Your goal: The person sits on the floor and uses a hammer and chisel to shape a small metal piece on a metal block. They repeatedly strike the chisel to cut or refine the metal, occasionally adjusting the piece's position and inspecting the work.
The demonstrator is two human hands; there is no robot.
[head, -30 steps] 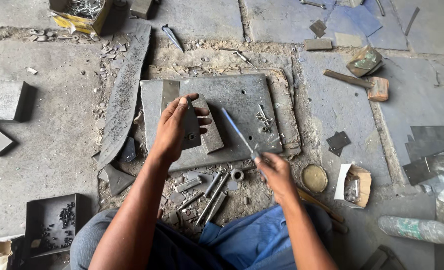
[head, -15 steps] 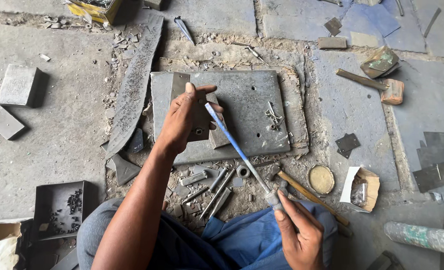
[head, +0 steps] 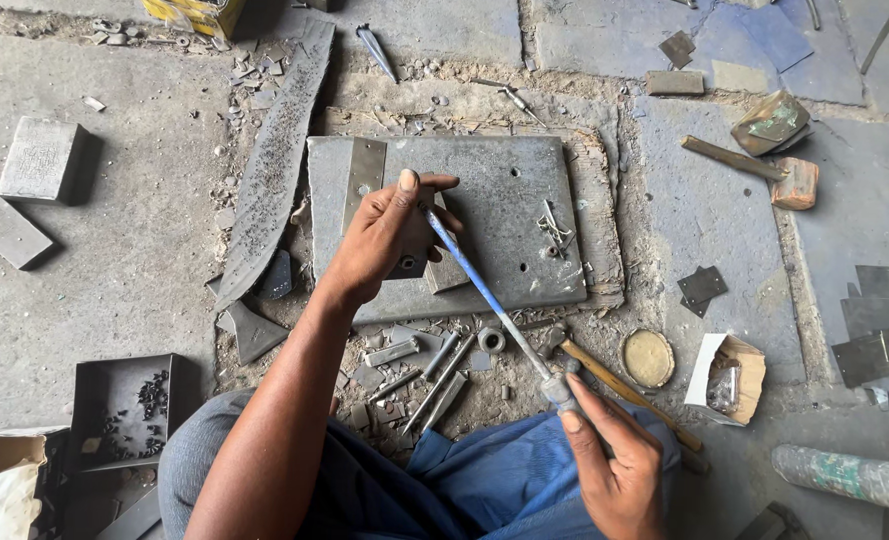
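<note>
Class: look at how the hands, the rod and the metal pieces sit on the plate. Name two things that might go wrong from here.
1. The blue rod's tip sits beside the left hand's fingers; a slip might jab them.
2. The hammer lies right by the right hand, so it may get knocked.

Rod tip (head: pixel 432 222) behind left fingers (head: pixel 434 185)

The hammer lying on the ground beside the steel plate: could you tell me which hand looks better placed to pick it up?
Probably the right hand: it sits right beside the hammer, though it grips the blue rod. The left hand is farther away, pressing a metal piece on the steel plate.
</note>
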